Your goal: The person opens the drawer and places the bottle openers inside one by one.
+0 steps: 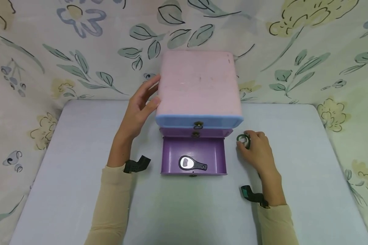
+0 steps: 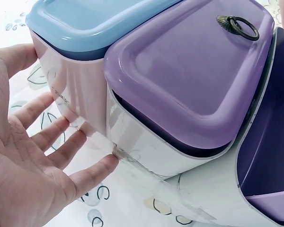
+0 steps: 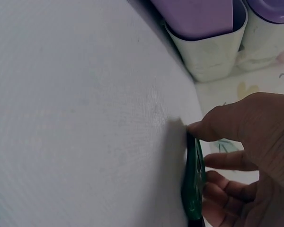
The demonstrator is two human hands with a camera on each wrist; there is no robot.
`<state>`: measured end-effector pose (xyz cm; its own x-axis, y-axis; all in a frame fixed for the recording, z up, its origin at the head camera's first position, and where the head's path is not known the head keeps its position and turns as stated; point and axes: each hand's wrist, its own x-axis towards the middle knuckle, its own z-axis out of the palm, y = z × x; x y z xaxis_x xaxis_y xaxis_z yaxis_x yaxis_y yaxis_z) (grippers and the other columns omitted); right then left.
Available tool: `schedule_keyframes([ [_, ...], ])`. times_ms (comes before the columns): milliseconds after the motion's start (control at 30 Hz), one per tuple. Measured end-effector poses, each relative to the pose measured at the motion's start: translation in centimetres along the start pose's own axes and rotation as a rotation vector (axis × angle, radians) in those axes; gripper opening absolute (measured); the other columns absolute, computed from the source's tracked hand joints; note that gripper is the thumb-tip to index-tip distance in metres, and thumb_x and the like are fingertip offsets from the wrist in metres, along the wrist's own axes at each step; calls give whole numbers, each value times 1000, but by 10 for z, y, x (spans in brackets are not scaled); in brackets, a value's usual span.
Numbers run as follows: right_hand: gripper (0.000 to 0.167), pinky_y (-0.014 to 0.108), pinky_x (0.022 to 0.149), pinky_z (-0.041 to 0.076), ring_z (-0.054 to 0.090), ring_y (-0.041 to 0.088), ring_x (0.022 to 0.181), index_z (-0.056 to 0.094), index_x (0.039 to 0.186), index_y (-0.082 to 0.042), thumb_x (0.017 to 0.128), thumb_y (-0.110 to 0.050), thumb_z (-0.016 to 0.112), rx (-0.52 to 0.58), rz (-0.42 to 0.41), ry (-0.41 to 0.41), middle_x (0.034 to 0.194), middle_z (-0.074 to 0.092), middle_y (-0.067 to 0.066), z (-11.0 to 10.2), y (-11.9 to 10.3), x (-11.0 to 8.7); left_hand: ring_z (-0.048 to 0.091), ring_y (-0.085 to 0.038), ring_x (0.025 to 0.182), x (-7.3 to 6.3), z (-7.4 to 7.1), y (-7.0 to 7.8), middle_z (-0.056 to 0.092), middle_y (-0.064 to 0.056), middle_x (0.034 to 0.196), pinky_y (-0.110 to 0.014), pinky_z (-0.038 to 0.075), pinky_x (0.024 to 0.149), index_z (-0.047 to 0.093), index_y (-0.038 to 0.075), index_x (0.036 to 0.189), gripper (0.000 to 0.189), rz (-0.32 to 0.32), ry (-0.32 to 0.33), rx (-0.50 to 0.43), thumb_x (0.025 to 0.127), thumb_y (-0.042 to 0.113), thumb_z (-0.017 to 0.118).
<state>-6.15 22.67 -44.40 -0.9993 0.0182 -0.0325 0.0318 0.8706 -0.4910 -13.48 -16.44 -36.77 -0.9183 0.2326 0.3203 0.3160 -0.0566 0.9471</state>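
Note:
A small chest of drawers has a pink top and a blue top drawer front. Its bottom purple drawer is pulled out. In that drawer lies a black teardrop-shaped thing with a white oval face, perhaps a bottle opener. My left hand rests its spread fingers against the chest's left side, seen closely in the left wrist view. To the right of the chest, my right hand pinches a round green-rimmed thing between thumb and fingers, low over the table. Its exact kind is unclear.
The chest stands towards the back of a white table. Floral cloth hangs behind and at both sides. The middle drawer, purple with a ring pull, sticks out slightly above the pulled-out one.

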Motion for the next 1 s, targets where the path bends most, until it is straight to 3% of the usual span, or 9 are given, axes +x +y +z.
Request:
schedule_keyframes([
  [133,49,66,93,50,57,54,113,58,131,16,96,-18,66,-2,18,-7,123,60,41,0,-2,0,40,-27,157,1,0,0,40,0,170,-54,42,125,44,11,161,62,-4,-4,0,102,20,60],
  [533,48,60,80,53,58,49,96,58,119,19,88,-16,66,-69,-13,-34,107,59,37,-3,-6,5,41,-26,157,0,0,2,42,4,169,-57,42,124,45,14,161,63,-5,7,3,101,19,60],
  [800,45,64,79,52,59,55,96,56,116,17,86,-15,65,-109,1,-73,105,58,38,-7,-14,1,40,-26,157,1,1,3,40,2,170,-53,46,122,43,12,162,63,-3,-8,-9,101,19,60],
  [1000,47,63,77,53,55,54,99,54,122,14,86,-16,62,-122,6,-118,109,55,38,-8,-17,-1,41,-26,157,1,2,4,40,1,170,-54,46,121,43,12,162,65,5,-9,2,102,25,63],
])
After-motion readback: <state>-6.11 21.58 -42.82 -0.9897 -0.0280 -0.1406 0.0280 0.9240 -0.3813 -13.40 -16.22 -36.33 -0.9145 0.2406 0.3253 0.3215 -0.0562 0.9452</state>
